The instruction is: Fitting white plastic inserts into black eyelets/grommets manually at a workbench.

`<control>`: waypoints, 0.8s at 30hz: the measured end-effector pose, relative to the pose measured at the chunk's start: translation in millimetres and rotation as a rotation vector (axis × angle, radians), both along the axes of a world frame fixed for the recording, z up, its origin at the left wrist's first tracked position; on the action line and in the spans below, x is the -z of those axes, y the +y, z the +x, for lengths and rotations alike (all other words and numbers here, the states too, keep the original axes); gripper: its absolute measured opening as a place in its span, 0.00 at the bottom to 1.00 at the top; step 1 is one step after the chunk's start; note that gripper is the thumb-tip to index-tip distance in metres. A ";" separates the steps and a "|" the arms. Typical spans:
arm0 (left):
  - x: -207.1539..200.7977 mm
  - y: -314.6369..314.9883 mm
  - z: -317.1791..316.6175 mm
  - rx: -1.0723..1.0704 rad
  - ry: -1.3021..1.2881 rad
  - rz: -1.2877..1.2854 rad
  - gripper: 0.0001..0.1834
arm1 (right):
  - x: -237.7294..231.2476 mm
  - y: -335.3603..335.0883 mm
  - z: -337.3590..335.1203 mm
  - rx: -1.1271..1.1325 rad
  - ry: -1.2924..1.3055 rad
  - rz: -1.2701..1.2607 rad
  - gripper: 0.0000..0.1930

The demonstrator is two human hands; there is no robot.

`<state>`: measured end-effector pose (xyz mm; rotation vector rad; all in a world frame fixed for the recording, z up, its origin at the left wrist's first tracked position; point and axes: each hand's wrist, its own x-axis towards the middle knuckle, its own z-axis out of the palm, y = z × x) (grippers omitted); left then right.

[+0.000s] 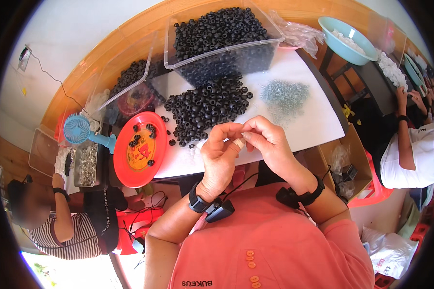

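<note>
A: What is around us?

B: A big clear tub (270, 43), full of black beads, stands at the back of our white table (318, 125). It blocks the way behind the black bead heap (205, 108). A red plate (121, 154) with a few beads on it is on our left, and a blue fan (77, 128) is past that.

A: What are our hands doing?

B: Our left hand (222, 154) and right hand (270, 142) have their fingertips bent close together. We see a pale bit (239, 143) there, but we can't tell if it's tape or something they hold.

A: Where are the heaps?

B: The black one is just past our left hand. The tiny clear bead heap (285, 96) is past our right hand.
</note>
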<state>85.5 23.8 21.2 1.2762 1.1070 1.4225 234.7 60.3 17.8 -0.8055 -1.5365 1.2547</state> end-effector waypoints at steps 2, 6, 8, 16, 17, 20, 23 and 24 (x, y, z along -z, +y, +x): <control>0.9 0.5 0.0 -0.003 -0.015 -0.012 0.18 | 5.0 1.7 -0.6 0.014 0.055 0.005 0.02; 1.0 1.4 1.1 0.054 -0.042 0.051 0.20 | 6.4 6.3 2.5 0.014 0.092 0.013 0.03; -1.1 1.3 2.9 0.066 -0.076 0.043 0.20 | 9.6 6.9 3.3 0.022 0.077 0.004 0.04; -1.4 6.9 -3.0 0.077 -0.129 -0.171 0.21 | 9.3 0.9 7.2 0.088 -0.063 0.197 0.09; 0.0 7.7 -3.3 0.076 -0.129 -0.172 0.21 | 8.9 0.0 7.8 0.105 -0.108 0.241 0.10; 1.4 8.9 -2.3 0.099 -0.225 -0.183 0.21 | 6.8 -1.8 6.9 0.124 -0.101 0.247 0.10; -2.3 7.5 1.4 0.042 -0.091 -0.135 0.20 | 13.5 0.7 7.1 0.171 -0.127 0.320 0.10; -2.6 6.5 3.1 0.025 -0.065 -0.066 0.20 | 13.5 0.8 7.2 0.170 -0.127 0.320 0.10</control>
